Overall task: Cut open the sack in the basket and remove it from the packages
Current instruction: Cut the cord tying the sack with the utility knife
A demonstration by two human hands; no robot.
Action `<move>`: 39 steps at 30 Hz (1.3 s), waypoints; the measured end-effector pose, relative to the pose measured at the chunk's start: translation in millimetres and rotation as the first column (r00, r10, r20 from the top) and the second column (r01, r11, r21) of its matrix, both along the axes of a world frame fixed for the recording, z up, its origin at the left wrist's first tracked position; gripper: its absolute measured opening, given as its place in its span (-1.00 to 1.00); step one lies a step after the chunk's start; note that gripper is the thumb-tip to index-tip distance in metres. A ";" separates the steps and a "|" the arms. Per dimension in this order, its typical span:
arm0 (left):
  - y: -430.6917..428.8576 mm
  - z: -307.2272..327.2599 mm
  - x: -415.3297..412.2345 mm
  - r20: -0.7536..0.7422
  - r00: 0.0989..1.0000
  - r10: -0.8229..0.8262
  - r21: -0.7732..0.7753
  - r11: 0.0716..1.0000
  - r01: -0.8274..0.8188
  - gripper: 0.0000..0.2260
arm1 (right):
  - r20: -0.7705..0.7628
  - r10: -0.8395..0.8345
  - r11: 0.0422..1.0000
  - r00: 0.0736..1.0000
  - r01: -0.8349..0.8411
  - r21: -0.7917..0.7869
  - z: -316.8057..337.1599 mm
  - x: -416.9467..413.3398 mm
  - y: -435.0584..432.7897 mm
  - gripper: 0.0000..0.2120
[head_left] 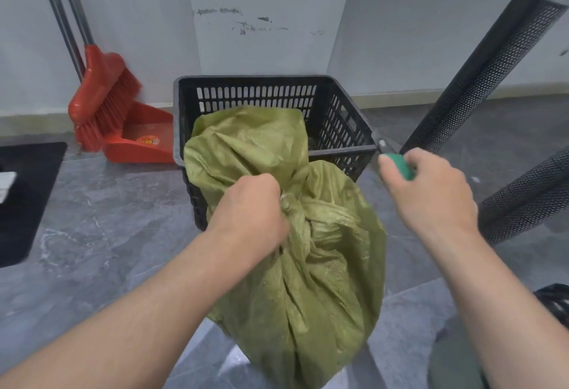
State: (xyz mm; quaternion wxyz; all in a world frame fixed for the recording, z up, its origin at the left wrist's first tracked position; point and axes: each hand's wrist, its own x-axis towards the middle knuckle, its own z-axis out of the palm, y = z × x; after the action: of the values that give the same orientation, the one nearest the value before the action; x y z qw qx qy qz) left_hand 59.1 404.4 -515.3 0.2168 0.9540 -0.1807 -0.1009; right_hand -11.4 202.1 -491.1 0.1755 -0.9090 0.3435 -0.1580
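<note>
A green woven sack (295,265) bulges out of a black slatted plastic basket (341,117) on the floor, its top tied in a knot. My left hand (249,207) grips the sack at the knot. My right hand (431,188) is to the right of the basket, closed around the green handle of a cutting tool (397,163) whose metal tip points up and left toward the basket's right rim. The packages inside the sack are hidden.
A red broom (101,102) and red dustpan (141,139) lean at the wall left of the basket. Black perforated metal legs (480,80) slant at the right. A black mat (24,197) lies at the left on grey marble-pattern floor.
</note>
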 end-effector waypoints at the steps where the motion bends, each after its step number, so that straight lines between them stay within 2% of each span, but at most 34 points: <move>1: 2.6 0.0 4.1 0.030 0.999 0.013 -0.034 0.999 -0.012 -0.73 | -0.008 0.013 1.000 1.000 -0.013 0.016 0.2 -3.1 -0.3 -0.61; 3: 6.4 2.8 11.3 0.049 0.998 0.030 -0.098 0.995 -0.025 -0.71 | -0.021 0.068 0.996 0.997 -0.067 0.054 -5.3 -3.5 11.1 -0.62; 8: 9.8 6.2 11.4 -0.026 0.999 0.043 -0.251 0.967 -0.048 -0.83 | 0.009 0.111 0.990 0.994 -0.111 0.081 -17.3 7.8 27.8 -0.59; 11: 7.9 3.8 7.1 -0.066 0.997 0.045 -0.355 0.933 -0.065 -0.78 | 0.055 0.123 0.985 0.991 -0.129 0.111 -18.5 8.7 32.7 -0.59; 15: 3.6 -4.5 9.1 -0.036 0.999 0.038 -0.453 0.890 -0.050 -0.78 | 0.122 0.117 0.982 0.986 -0.133 0.135 -14.9 13.3 37.4 -0.61; 19: -4.1 -8.0 5.9 0.039 0.999 0.011 -0.462 0.887 0.009 -0.88 | 0.138 0.112 0.981 0.984 -0.132 0.140 -16.9 13.0 39.3 -0.62; 24: -12.0 -6.9 -0.8 0.097 0.994 -0.046 -0.441 0.893 0.084 -0.86 | 0.161 0.104 0.977 0.981 -0.131 0.171 -16.0 11.0 38.7 -0.62; 27: -12.4 -6.0 -3.7 0.187 0.981 -0.050 -0.366 0.923 0.117 -0.86 | 0.189 0.118 0.968 0.975 -0.155 0.199 -16.9 10.2 38.4 -0.61; 30: -8.7 -0.6 -3.9 0.237 0.971 -0.007 -0.326 0.941 0.087 -0.89 | 0.193 0.134 0.961 0.972 -0.175 0.214 -17.5 10.2 36.3 -0.66; 33: -3.2 7.0 -1.9 0.294 0.955 0.046 -0.299 0.953 0.046 -0.94 | 0.216 0.149 0.942 0.965 -0.205 0.266 -21.5 11.1 32.9 -0.82; 36: 5.0 17.1 -0.6 0.331 0.931 0.157 -0.254 0.964 -0.072 -0.97 | 0.246 0.164 0.920 0.955 -0.238 0.312 -23.6 10.8 32.8 -0.90; 39: 16.6 26.1 4.4 0.329 0.898 0.294 -0.328 0.927 -0.183 -0.95 | 0.289 0.178 0.906 0.941 -0.271 0.324 -17.2 11.6 33.6 -0.88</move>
State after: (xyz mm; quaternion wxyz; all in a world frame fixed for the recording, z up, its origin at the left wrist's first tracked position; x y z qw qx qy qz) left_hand 63.6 421.0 -489.2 0.3261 0.9287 -0.1118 0.1368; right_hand 0.2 235.6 -508.3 0.3982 -0.8674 0.2337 -0.1857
